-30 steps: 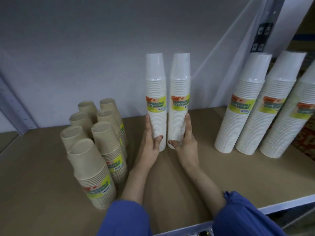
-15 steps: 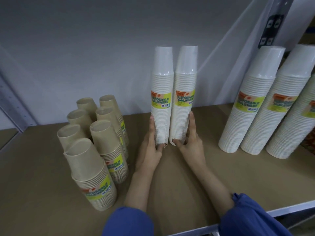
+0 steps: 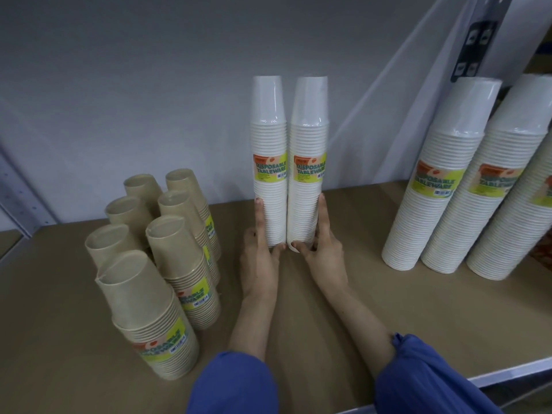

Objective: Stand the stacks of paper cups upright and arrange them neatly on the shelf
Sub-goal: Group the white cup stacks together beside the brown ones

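Two tall wrapped stacks of white paper cups stand upright side by side at the middle of the shelf (image 3: pixel 373 294), near the back wall. My left hand (image 3: pixel 261 258) grips the base of the left white stack (image 3: pixel 268 162), fingers flat along its outer side. Against the right white stack (image 3: pixel 309 162) lies my right hand (image 3: pixel 324 249), holding its base the same way. Both stacks touch each other and carry yellow-green labels.
Several shorter brown cup stacks (image 3: pixel 179 264) stand grouped at the left. Three wide white cup stacks (image 3: pixel 436 180) lean slightly at the right. The shelf's metal front edge (image 3: pixel 507 372) runs bottom right; an upright post (image 3: pixel 478 40) rises at the back right.
Both hands have pushed the two white stacks together farther back toward the wall, and the stacks now stand straighter and closer side by side.
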A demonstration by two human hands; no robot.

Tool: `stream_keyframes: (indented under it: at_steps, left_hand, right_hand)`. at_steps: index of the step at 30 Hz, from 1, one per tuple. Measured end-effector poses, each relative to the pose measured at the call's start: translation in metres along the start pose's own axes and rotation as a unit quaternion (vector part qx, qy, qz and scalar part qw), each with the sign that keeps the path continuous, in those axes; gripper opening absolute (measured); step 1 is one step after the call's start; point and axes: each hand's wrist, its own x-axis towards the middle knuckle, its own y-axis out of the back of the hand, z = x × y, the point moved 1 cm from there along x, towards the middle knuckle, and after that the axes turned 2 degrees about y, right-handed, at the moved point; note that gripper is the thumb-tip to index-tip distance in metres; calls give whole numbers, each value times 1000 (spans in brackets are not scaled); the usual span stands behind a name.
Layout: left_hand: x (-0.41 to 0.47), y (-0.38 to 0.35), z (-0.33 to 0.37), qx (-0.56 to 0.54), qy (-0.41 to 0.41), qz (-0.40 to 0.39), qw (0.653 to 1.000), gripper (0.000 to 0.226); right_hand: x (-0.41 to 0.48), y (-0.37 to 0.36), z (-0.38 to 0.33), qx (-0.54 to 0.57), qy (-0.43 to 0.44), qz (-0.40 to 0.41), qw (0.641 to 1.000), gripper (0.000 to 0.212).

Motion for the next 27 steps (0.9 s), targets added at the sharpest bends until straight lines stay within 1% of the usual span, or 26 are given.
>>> stream_keyframes:
  at_steps: [3,7,13,19,27]
  left_hand:
    - [0,0,0,-1,5,-12,1000,98]
    - [-3,3,2,0,11,-21,1000,94]
    - [-4,1,1,5,11,-8,1000,89]
    - [-2,-1,-2,3,2,7,1000,90]
    - [-2,0,-2,-33,-2,0,999,88]
  right_hand:
    - [1,-1,1,1,1,-3,1000,97]
    - [2,0,2,3,-2,-21,1000,96]
    - [4,-2,3,-4,7,-36,999,96]
    - [6,-5,5,-6,1,-41,999,95]
    - [4,-3,1,-31,17,-63,997,90]
